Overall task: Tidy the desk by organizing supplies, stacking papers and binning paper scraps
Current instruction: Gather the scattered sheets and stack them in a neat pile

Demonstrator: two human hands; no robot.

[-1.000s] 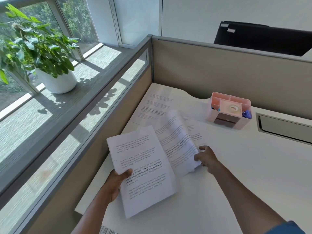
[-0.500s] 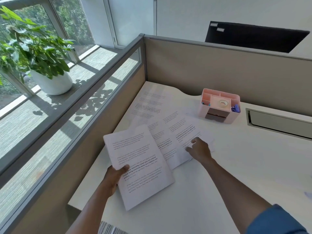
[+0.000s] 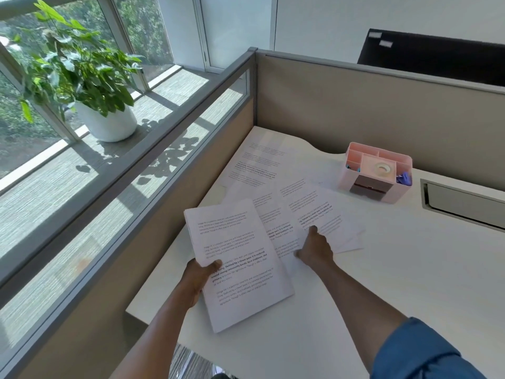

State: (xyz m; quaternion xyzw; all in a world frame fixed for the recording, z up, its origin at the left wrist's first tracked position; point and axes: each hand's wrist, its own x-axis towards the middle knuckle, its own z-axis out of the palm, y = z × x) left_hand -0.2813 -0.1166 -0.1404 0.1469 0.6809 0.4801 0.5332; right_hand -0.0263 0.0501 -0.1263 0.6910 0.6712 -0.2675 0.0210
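Two hands are over the white desk (image 3: 369, 269). The left hand (image 3: 198, 277) grips a stack of papers (image 3: 237, 263) at its left edge, thumb curled on top. The stack is near the desk's left edge, and its long side runs from near to far, tipped a bit to the left. The right hand (image 3: 315, 247) rests on loose sheets (image 3: 314, 217) just right of the stack, with its fingers bent down onto the paper; I cannot tell if it pinches a sheet. The loose sheets lie flat and fan out toward the far right. One more sheet (image 3: 257, 168) lies flat in the far left corner. A pink organizer (image 3: 375, 170) stands farther right, apart from the sheets, close to the tan divider wall (image 3: 355, 105). The desk's near right part is bare white. A glass panel and a grey ledge run along the left. A potted plant (image 3: 82, 77) sits on the ledge by the window.
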